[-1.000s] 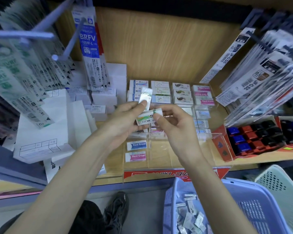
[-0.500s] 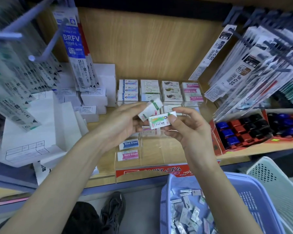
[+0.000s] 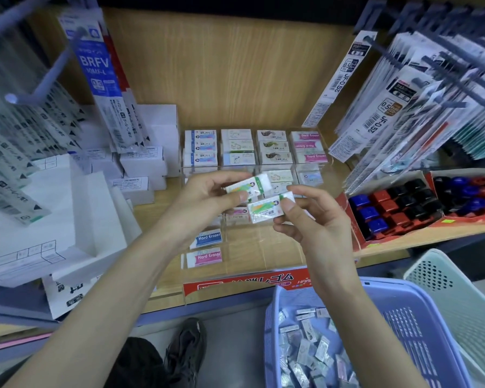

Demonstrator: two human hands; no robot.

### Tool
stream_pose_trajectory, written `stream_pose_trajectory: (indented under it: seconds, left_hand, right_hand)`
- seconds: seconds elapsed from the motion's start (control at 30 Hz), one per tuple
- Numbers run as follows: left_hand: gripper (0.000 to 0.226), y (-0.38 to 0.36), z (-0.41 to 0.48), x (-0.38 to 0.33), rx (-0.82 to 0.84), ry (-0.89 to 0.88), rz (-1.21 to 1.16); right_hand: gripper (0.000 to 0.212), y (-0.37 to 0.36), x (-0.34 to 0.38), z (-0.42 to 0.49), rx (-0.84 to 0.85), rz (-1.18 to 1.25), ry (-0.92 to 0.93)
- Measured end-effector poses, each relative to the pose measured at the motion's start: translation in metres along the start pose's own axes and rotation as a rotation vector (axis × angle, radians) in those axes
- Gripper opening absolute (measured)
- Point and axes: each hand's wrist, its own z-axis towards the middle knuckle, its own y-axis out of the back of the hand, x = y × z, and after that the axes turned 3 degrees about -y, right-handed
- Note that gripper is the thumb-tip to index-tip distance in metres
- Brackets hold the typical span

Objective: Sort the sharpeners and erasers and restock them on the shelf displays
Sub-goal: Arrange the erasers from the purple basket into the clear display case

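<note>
Holding two erasers up over a shop shelf, a person looks down at both bare hands. The left hand (image 3: 207, 203) pinches a white rectangular eraser in a green and orange paper sleeve (image 3: 249, 184) between thumb and fingertips, tilted with its bare white end up and to the right. The right hand (image 3: 317, 222) pinches a second matching eraser (image 3: 268, 212) by its right end between thumb and forefinger, the other fingers loosely curled below. The two erasers sit just beside each other, the left one higher; whether they touch is unclear.

Below and behind the hands sits a clear acrylic display tray (image 3: 252, 245) divided into compartments on the light wooden shelf (image 3: 459, 229). Its back row holds stacks of sleeved erasers (image 3: 238, 147) in four columns: blue, pale green, dark patterned and pink sleeves. In the front left compartments lie a blue-labelled hard eraser (image 3: 207, 238) and, nearer the edge, a pink-labelled hard eraser (image 3: 206, 257).

To the right on the shelf, a red cardboard box (image 3: 389, 237) holds small blue, red and black plastic sharpeners (image 3: 389, 205) in rows. White cardboard boxes (image 3: 143, 163) are stacked at the left. Packets of pen refills (image 3: 95, 68) hang from hooks at upper left and upper right. At bottom right a lavender plastic basket (image 3: 431, 331) holds a heap of small wrapped erasers (image 3: 305, 357), with a pale green basket (image 3: 459, 289) beside it
</note>
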Motion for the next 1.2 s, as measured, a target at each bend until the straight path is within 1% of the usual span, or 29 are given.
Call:
stream_pose_trajectory:
  seconds: [0.07, 0.17, 0.27, 0.33, 0.37, 0.43, 0.47, 0.5, 0.57, 0.67, 0.7, 0.77, 0.8, 0.87, 0.93, 1.0, 1.2]
  left_hand:
    - [0.027, -0.006, -0.001, 0.002, 0.047, 0.072, -0.013]
    - [0.018, -0.017, -0.006, 0.003, 0.137, 0.191, -0.113]
    - [0.025, -0.02, -0.008, 0.01, 0.22, 0.131, 0.077]
    - [0.028, -0.015, -0.008, 0.012, 0.185, 0.117, 0.117]
    - [0.029, -0.011, -0.007, 0.013, 0.147, 0.123, 0.113]
    - [0.032, -0.003, -0.005, 0.013, 0.083, 0.144, 0.125]
    - [0.034, 0.0, -0.005, 0.014, 0.081, 0.161, 0.13]
    - [0.036, 0.002, -0.005, 0.014, 0.093, 0.177, 0.133]
    - [0.04, 0.002, -0.005, 0.011, 0.109, 0.203, 0.123]
    - [0.041, 0.005, -0.003, 0.006, 0.03, 0.237, 0.039]
    - [0.037, 0.008, -0.001, 0.005, -0.034, 0.239, 0.037]
    - [0.026, 0.015, 0.003, 0.004, -0.219, 0.226, 0.05]
    - [0.019, 0.018, 0.005, 0.003, -0.305, 0.223, 0.031]
    - [0.012, 0.023, 0.007, 0.003, -0.387, 0.233, -0.011]
    - [0.013, 0.025, 0.007, 0.002, -0.391, 0.24, -0.007]
    - [0.014, 0.026, 0.007, 0.001, -0.384, 0.236, -0.007]
    - [0.014, 0.031, 0.006, 0.0, -0.392, 0.222, -0.006]
  right_hand:
    - [0.014, -0.002, -0.002, -0.001, -0.02, 0.007, -0.014]
    - [0.011, -0.002, -0.01, -0.004, -0.078, -0.013, -0.032]
    - [0.01, 0.0, -0.018, -0.006, -0.061, -0.048, -0.045]
    - [0.013, 0.002, -0.021, -0.004, 0.004, -0.104, -0.037]
    - [0.02, 0.004, -0.023, -0.002, 0.045, -0.223, 0.02]
    - [0.036, 0.009, -0.027, 0.005, 0.144, -0.656, 0.269]
    - [0.04, 0.011, -0.03, 0.01, 0.213, -0.818, 0.401]
    - [0.041, 0.011, -0.033, 0.016, 0.284, -0.914, 0.478]
    - [0.042, 0.008, -0.038, 0.026, 0.363, -0.984, 0.505]
    - [0.038, 0.004, -0.033, 0.042, 0.365, -0.989, 0.543]
    - [0.037, 0.005, -0.029, 0.048, 0.335, -0.985, 0.53]
    - [0.039, 0.008, -0.021, 0.064, 0.266, -0.987, 0.442]
    - [0.041, 0.009, -0.018, 0.072, 0.26, -1.02, 0.41]
    - [0.041, 0.008, -0.02, 0.085, 0.312, -1.158, 0.434]
    - [0.042, 0.002, -0.024, 0.09, 0.399, -1.264, 0.436]
    - [0.044, -0.004, -0.024, 0.091, 0.465, -1.316, 0.378]
    - [0.043, -0.013, -0.015, 0.092, 0.586, -1.342, 0.295]
